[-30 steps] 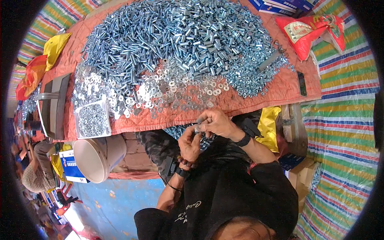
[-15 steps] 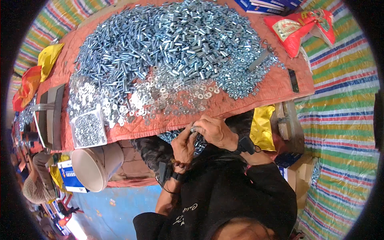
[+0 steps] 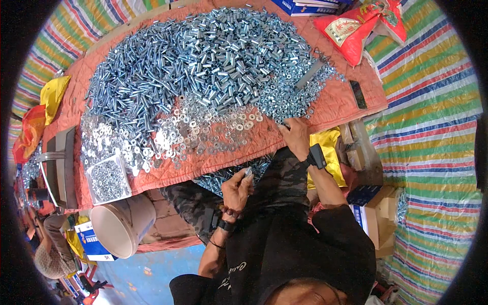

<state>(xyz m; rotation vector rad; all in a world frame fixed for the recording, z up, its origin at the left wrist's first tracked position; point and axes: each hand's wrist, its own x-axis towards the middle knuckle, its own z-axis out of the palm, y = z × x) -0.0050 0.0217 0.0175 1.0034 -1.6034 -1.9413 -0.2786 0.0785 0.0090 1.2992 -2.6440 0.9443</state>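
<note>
Above my lap, my left hand (image 3: 237,190) is closed, pinching a small silvery metal piece (image 3: 248,173) between thumb and fingertips; its exact kind is too small to tell. My right hand (image 3: 296,137) reaches over the table's near edge, fingertips drawn together at the lower border of a pile of small nuts (image 3: 287,99). Whatever those fingers hold is hidden. Flat washers (image 3: 203,124) lie scattered left of that hand. Behind them spreads a large heap of bluish metal sleeves (image 3: 218,56). More metal parts (image 3: 218,179) lie in my lap under the table edge.
A white tray of washers (image 3: 127,192) sits at the near left, above a pale bucket (image 3: 114,223). Beside the nuts are a flat metal bar (image 3: 308,74) and a dark phone-like slab (image 3: 358,94). A red bag (image 3: 345,33) lies far right. Another person (image 3: 51,249) sits at left.
My hands have come apart. The right has moved forward and right to the nuts; the left has dropped slightly toward my lap, still pinching a small piece. The whole view has shifted a little.
</note>
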